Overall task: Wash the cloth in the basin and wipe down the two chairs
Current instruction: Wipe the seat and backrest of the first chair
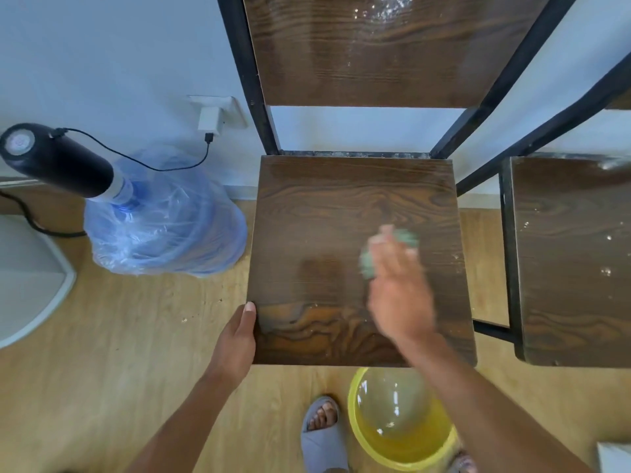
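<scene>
A dark wooden chair (327,213) with a black metal frame stands in front of me, its seat and backrest wet in places. My right hand (401,295), blurred by motion, presses a green cloth (370,264) onto the right part of the seat. My left hand (239,339) grips the seat's front left edge, thumb on top. A second chair (573,261) of the same kind stands to the right, speckled with droplets. A yellow basin (403,455) with water sits on the floor below the first seat, partly behind my right forearm.
A large blue water jug (164,216) wrapped in plastic, with a black pump (58,158) on top, stands left of the chair. Its cable runs to a wall charger (211,121). A white object (30,285) lies at far left. My slippered foot (324,428) is beside the basin.
</scene>
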